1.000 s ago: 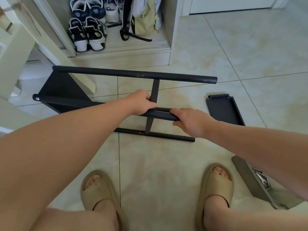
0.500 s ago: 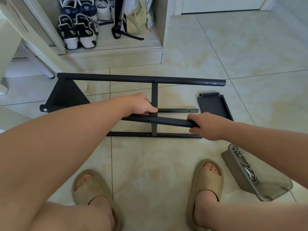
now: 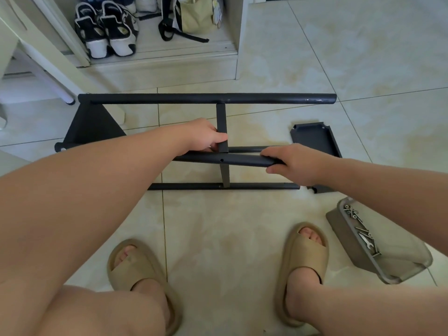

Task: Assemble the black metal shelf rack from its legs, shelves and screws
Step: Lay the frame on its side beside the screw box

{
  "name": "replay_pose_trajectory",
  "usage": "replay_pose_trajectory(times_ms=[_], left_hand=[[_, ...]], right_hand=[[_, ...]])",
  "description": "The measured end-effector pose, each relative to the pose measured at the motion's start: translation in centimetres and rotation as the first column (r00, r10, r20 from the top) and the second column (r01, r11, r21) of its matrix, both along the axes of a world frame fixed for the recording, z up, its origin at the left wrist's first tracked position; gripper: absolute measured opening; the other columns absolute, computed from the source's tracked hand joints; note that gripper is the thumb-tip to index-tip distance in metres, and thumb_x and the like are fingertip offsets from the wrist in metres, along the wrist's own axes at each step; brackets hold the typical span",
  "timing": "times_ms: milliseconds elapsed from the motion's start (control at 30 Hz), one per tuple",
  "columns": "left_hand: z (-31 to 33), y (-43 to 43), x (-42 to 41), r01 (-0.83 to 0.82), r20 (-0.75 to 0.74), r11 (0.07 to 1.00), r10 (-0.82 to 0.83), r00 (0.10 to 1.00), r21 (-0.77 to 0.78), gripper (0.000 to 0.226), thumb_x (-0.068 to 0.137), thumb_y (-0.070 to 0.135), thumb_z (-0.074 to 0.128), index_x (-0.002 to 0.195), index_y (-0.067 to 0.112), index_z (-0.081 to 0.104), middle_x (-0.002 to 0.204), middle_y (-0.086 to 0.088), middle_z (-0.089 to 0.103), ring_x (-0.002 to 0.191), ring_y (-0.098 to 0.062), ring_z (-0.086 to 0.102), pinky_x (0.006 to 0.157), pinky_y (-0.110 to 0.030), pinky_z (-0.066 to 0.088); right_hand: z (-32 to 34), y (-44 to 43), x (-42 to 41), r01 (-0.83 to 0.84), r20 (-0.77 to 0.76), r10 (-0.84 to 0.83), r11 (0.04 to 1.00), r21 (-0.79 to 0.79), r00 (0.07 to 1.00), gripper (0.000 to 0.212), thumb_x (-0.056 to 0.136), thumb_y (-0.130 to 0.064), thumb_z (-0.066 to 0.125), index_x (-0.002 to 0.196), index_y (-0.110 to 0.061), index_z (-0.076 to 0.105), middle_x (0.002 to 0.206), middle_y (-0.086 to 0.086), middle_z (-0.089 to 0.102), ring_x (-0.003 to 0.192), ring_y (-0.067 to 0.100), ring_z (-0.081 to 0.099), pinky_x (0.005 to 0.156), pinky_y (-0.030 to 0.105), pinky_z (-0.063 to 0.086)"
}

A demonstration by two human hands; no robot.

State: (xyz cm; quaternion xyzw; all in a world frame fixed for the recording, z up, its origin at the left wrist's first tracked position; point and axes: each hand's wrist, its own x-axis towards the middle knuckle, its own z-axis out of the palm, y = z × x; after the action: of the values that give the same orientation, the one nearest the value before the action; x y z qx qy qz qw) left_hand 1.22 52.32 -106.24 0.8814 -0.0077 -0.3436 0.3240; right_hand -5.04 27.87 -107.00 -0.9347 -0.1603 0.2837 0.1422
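Half-built rack (image 3: 155, 98) lies on its side on the tiled floor (image 3: 242, 238), long axis left-right.

- Far leg (image 3: 278, 98): topmost tube. Its left end meets the end shelf (image 3: 94, 127), which is a dark panel at the left.
- Crossbar (image 3: 221, 117): flat strip running from the far leg down toward the floor leg (image 3: 194, 186).
- Near leg (image 3: 242, 160): raised off the floor and slightly tilted, crossing in front of the crossbar. A screw hole faces up just beside the crossing.
- A fourth tube (image 3: 249, 149) is partly visible just behind the near leg.

Left hand (image 3: 206, 138): fingers curled round the crossbar's near end, right at the near leg. Can't tell if it also touches the leg.
Right hand (image 3: 295, 163): wrapped round the near leg's right end, fingers over the top and thumb underneath.

Loose shelf (image 3: 312, 139): flat on the floor to the right of the rack, partly behind the right hand.
Grey tray (image 3: 344, 236): tipped up beside the right foot, holding screws (image 3: 351, 212) and a small wrench (image 3: 366, 242).

Tan slippers (image 3: 135, 265) on both feet. Sneakers (image 3: 106, 27) sit in the cabinet beyond the rack.
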Motion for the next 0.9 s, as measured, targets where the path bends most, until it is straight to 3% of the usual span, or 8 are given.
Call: replay_pose_trajectory(times_ms=[67, 167, 367, 433, 500, 667, 833, 900], left_hand=[[-0.2, 0.0, 0.1, -0.002, 0.013, 1.000, 0.002, 1.000, 0.002, 0.036, 0.101, 0.042, 0.050, 0.107, 0.012, 0.071, 0.103, -0.005, 0.071, 0.102, -0.026, 0.064, 0.101, -0.044, 0.047], [-0.5, 0.0, 0.3, -0.015, 0.033, 1.000, 0.016, 0.999, -0.015, 0.035, 0.101, 0.041, 0.051, 0.108, 0.011, 0.070, 0.097, -0.003, 0.069, 0.093, -0.020, 0.063, 0.086, -0.036, 0.047], [-1.2, 0.2, 0.3, -0.020, 0.032, 0.996, 0.023, 0.999, -0.088, 0.028, 0.101, 0.038, 0.053, 0.108, 0.015, 0.067, 0.093, 0.002, 0.069, 0.086, -0.012, 0.064, 0.078, -0.027, 0.044], [-1.3, 0.2, 0.3, -0.026, 0.050, 0.995, 0.031, 0.998, -0.100, 0.026, 0.101, 0.038, 0.054, 0.103, 0.016, 0.067, 0.090, 0.004, 0.067, 0.084, -0.012, 0.063, 0.070, -0.023, 0.041], [-1.3, 0.3, 0.2, -0.025, 0.063, 0.994, 0.032, 0.998, -0.104, 0.026, 0.101, 0.039, 0.054, 0.100, 0.018, 0.068, 0.093, 0.002, 0.067, 0.088, -0.016, 0.062, 0.076, -0.027, 0.042], [-1.6, 0.3, 0.2, -0.042, 0.067, 0.993, 0.050, 0.996, -0.108, 0.031, 0.101, 0.041, 0.054, 0.102, 0.014, 0.070, 0.097, -0.001, 0.068, 0.092, -0.020, 0.063, 0.069, -0.024, 0.041], [-1.8, 0.0, 0.0, -0.065, 0.056, 0.989, 0.073, 0.996, -0.132, 0.035, 0.100, 0.040, 0.054, 0.105, 0.009, 0.071, 0.099, -0.005, 0.070, 0.090, -0.018, 0.065, 0.069, -0.023, 0.042], [-1.6, -0.3, -0.1, -0.063, 0.054, 0.988, 0.071, 0.996, -0.141, 0.033, 0.100, 0.039, 0.054, 0.100, 0.010, 0.071, 0.094, -0.002, 0.070, 0.086, -0.015, 0.065, 0.068, -0.023, 0.042]], right_hand=[[0.0, -0.3, 0.3, 0.013, 0.001, -0.013, 1.000, 0.000, 1.000, 0.032, 0.104, -0.034, 0.052, 0.135, -0.026, 0.053, 0.098, -0.002, 0.063, 0.085, 0.017, 0.058, 0.080, 0.037, 0.049], [-0.3, -0.9, 0.7, 0.029, 0.003, -0.029, 1.000, 0.008, 1.000, 0.035, 0.104, -0.035, 0.054, 0.138, -0.029, 0.052, 0.088, -0.018, 0.053, 0.076, 0.000, 0.050, 0.072, 0.028, 0.039], [-0.5, -1.2, 0.6, 0.030, 0.007, -0.030, 1.000, 0.003, 1.000, 0.038, 0.103, -0.037, 0.054, 0.141, -0.031, 0.051, 0.110, -0.005, 0.064, 0.087, 0.009, 0.058, 0.082, 0.033, 0.046], [-0.7, -1.2, 0.7, 0.039, 0.016, -0.039, 0.999, 0.022, 0.999, 0.037, 0.103, -0.035, 0.055, 0.140, -0.030, 0.052, 0.102, -0.009, 0.063, 0.082, 0.001, 0.054, 0.076, 0.028, 0.043], [-0.8, -1.3, 0.8, 0.051, 0.015, -0.052, 0.998, 0.034, 0.999, 0.037, 0.103, -0.035, 0.056, 0.140, -0.029, 0.053, 0.093, -0.019, 0.058, 0.078, -0.002, 0.052, 0.069, 0.022, 0.039], [-0.8, -1.2, 1.0, 0.056, 0.008, -0.057, 0.998, 0.027, 0.998, 0.041, 0.102, -0.035, 0.057, 0.142, -0.028, 0.052, 0.102, -0.013, 0.057, 0.082, -0.003, 0.051, 0.077, 0.025, 0.037], [-0.3, -1.0, 1.0, 0.070, -0.016, -0.070, 0.998, 0.009, 0.997, 0.041, 0.102, -0.035, 0.058, 0.142, -0.028, 0.052, 0.124, -0.001, 0.063, 0.105, 0.021, 0.059, 0.094, 0.034, 0.046], [-0.3, -1.0, 1.0, 0.062, -0.020, -0.062, 0.998, 0.006, 0.998, 0.039, 0.102, -0.035, 0.058, 0.140, -0.029, 0.054, 0.121, -0.002, 0.063, 0.100, 0.018, 0.059, 0.088, 0.032, 0.044]])
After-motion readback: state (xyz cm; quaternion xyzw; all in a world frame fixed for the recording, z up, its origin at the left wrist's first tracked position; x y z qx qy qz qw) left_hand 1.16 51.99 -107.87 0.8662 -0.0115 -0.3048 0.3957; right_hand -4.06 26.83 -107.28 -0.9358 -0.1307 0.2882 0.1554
